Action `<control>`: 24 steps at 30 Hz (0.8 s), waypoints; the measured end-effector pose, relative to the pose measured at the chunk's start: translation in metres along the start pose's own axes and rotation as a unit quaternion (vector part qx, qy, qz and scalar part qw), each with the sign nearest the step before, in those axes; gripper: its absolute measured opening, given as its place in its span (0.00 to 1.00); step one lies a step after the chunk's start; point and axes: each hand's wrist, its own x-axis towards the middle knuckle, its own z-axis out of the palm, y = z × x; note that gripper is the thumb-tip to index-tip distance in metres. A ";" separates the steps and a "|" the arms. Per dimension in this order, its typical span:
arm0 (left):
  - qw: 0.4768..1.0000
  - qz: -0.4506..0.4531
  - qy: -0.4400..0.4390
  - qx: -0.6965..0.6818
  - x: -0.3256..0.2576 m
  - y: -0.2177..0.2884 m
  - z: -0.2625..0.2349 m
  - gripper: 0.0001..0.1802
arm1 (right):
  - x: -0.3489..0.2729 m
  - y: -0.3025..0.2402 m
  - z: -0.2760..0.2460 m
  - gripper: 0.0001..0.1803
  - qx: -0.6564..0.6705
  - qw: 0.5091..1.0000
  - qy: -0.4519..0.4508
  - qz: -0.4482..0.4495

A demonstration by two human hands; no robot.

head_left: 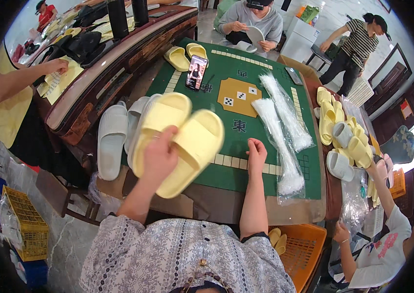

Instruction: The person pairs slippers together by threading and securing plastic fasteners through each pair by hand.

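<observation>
Two pale yellow slippers are raised over the table's near left, sole edges tilted toward me. My left hand grips them together, its fingers closed at their inner sides. Over the near edge of the green table mat, my right hand has its fingers curled in; whether anything small is between them is hidden. Grey slippers stand at the table's left edge, partly behind the yellow ones. To the right of my right hand lie clear bags of thin white plastic strips.
A lit phone leans against yellow slippers at the far left. Another phone lies far right. Piled slippers line the right side. An orange crate stands by my right. Co-workers sit around, one across holding a white slipper.
</observation>
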 end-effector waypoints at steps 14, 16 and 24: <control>0.991 -0.056 0.069 0.099 0.014 -0.124 -0.041 0.39 | 0.052 -0.057 0.134 0.30 -0.294 0.900 -0.078 -0.313; 0.990 -0.044 0.092 0.093 0.011 -0.125 -0.037 0.38 | 0.084 -0.072 0.163 0.37 -0.332 0.867 -0.070 -0.366; 0.995 -0.034 0.074 0.054 0.009 -0.134 -0.038 0.37 | 0.163 -0.096 0.263 0.49 -0.430 0.814 -0.086 -0.382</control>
